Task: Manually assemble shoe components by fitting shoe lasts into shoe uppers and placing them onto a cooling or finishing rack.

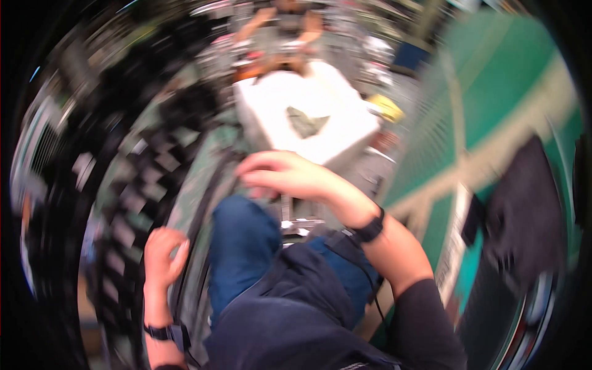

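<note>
My right hand (277,172) is in front of my body, above my lap and by the near edge of a white box or block (271,111). Its fingers point left, loosely stretched and apart, with nothing visible in them. A grey-green patch (307,122), roughly heart-shaped, shows in the box's bright top; blur hides whether it is an opening or an object. My left hand (165,256) is farther left, beside a long greenish ledge (196,191). Its fingers are curled in, and what they hold, if anything, is hidden. Dark bands circle both my wrists.
Many black and pale blocky items (148,166), smeared by motion, lie along the left. Beyond the white box are another person's arms (311,28). A yellow item (387,108) is right of the box. A dark cloth or bag (524,216) lies right, over the green floor (493,61).
</note>
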